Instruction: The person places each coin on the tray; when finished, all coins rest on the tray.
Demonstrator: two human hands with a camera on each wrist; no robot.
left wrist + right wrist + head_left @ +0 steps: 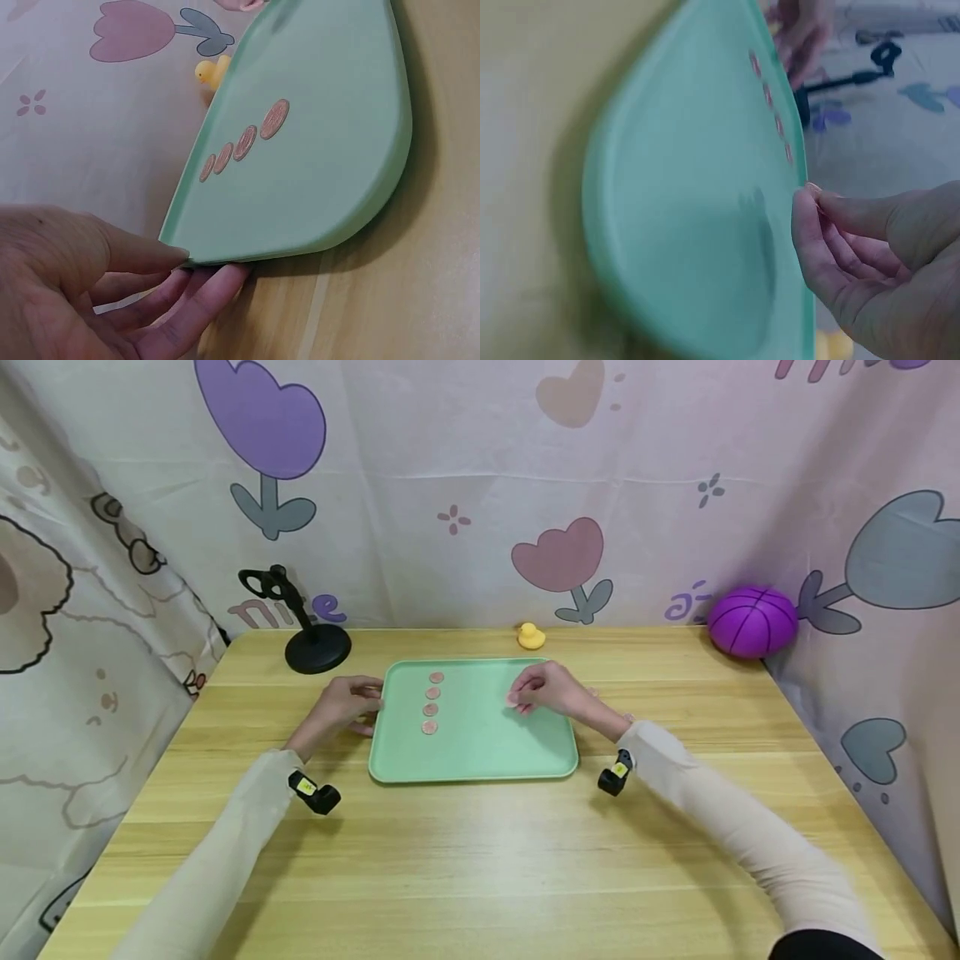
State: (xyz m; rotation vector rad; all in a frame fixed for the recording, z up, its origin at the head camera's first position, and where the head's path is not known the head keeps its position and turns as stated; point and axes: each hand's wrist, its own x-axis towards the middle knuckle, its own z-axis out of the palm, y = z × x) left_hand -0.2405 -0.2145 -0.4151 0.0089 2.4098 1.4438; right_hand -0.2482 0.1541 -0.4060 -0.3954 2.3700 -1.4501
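A light green tray (480, 752) lies on the wooden table. My left hand (352, 703) grips its left edge; in the left wrist view the thumb (150, 253) is on the rim and the fingers are under it. Several copper-coloured coins (430, 727) form a line on the tray's left part, running away from me. Over the right part, my right hand (551, 687) pinches another coin (814, 187) between thumb and fingertips. That coin is held above the tray surface, and its shadow falls below the hand.
Behind the tray sits a small yellow rubber duck (531, 636). A black stand (318, 648) with black scissors-like handles is at the back left, and a purple ball (753, 622) at the back right. Beside the right forearm, a small coin-like piece (628, 717) is partly visible.
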